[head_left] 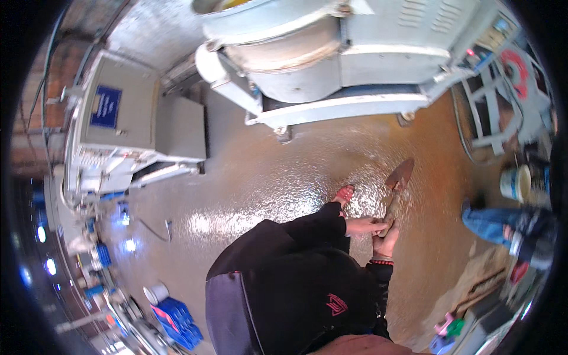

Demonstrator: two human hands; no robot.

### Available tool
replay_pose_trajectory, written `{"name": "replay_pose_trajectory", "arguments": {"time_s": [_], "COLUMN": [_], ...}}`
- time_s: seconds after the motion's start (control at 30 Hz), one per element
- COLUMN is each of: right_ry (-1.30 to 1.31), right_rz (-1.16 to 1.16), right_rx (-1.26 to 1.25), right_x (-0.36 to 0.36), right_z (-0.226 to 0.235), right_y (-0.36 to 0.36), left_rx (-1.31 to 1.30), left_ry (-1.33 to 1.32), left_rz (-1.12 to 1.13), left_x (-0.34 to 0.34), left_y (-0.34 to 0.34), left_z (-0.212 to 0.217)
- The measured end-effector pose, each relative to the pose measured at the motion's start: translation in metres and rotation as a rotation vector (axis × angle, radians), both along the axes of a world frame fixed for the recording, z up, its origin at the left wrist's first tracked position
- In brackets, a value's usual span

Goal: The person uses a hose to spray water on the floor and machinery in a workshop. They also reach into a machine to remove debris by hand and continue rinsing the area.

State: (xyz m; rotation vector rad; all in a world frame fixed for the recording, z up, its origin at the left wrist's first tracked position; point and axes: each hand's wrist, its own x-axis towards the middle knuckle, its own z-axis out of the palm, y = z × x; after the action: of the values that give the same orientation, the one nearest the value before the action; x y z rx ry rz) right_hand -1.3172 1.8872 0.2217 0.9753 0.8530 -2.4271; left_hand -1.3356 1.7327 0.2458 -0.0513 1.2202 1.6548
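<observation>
A pointed shovel [400, 173] with a worn, muddy blade extends forward from my hands over the wet floor. My left hand [364, 225] is closed on its handle [391, 210], coming in from the left side. Just beside and below it, my right hand [386, 241] wraps the handle from underneath, with a red bead bracelet on the wrist. The handle's end is hidden by my hands. Whether the blade touches the floor, I cannot tell.
Ahead stands a large white machine with a round drum [290, 65]. A grey cabinet [118, 112] is at the left, a blue crate [177, 322] at the lower left. On the right are a white bucket [516, 183] and another person in blue trousers [491, 222]. Wet floor [248, 160] lies between.
</observation>
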Motion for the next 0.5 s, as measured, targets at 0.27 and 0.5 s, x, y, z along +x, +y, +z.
{"name": "replay_pose_trajectory", "arguments": {"time_s": [0.27,0.5], "right_ry": [-0.233,0.297], "right_rz": [0.711,1.371], "right_rx": [-0.13,0.35], "right_x": [-0.033,-0.032], "right_z": [-0.051,-0.093], "right_y": [-0.099,-0.159], "left_rx": [-0.209,-0.294], "left_ry": [-0.087,-0.573], "left_rz": [0.614,1.315], "left_x": [0.008,0.098], "left_y": [-0.076,-0.176], "left_z": [-0.024,-0.073]}}
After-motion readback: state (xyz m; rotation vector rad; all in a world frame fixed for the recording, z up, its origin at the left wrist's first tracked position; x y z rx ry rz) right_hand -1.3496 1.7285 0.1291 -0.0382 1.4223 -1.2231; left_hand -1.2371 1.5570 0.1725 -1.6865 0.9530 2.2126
